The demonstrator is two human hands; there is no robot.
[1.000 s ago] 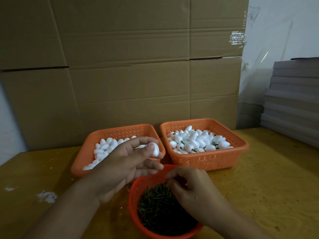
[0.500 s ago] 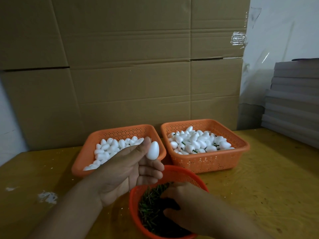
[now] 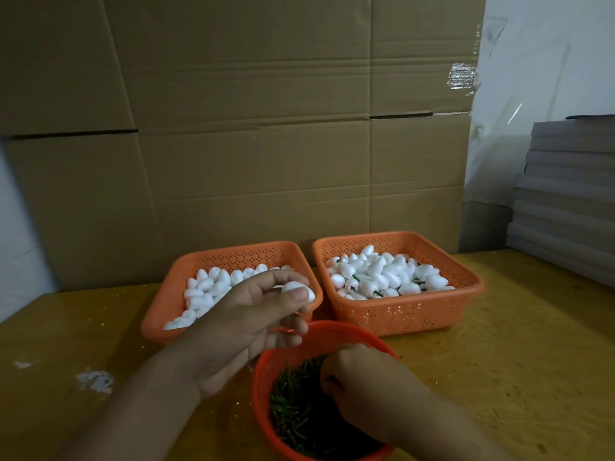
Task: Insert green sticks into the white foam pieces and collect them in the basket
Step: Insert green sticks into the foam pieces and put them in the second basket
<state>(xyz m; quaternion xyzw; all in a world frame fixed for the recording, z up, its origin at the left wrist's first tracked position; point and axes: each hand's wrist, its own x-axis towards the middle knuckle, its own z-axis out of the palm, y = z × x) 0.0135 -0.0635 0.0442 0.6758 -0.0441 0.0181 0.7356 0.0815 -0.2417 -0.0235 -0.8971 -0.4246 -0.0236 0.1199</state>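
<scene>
Foam piece (image 3: 297,289) | pinched in left hand (image 3: 246,324) | right hand (image 3: 362,387) among green sticks (image 3: 296,410)

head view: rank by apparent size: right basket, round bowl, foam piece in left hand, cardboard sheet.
1. cardboard sheet
2. right basket and round bowl: look alike; the bowl is nearer and partly cut off, so unranked
3. foam piece pinched in the left hand

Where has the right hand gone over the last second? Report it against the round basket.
Yes: the right hand dropped from the far rim of the round basket down among the green sticks.
</scene>
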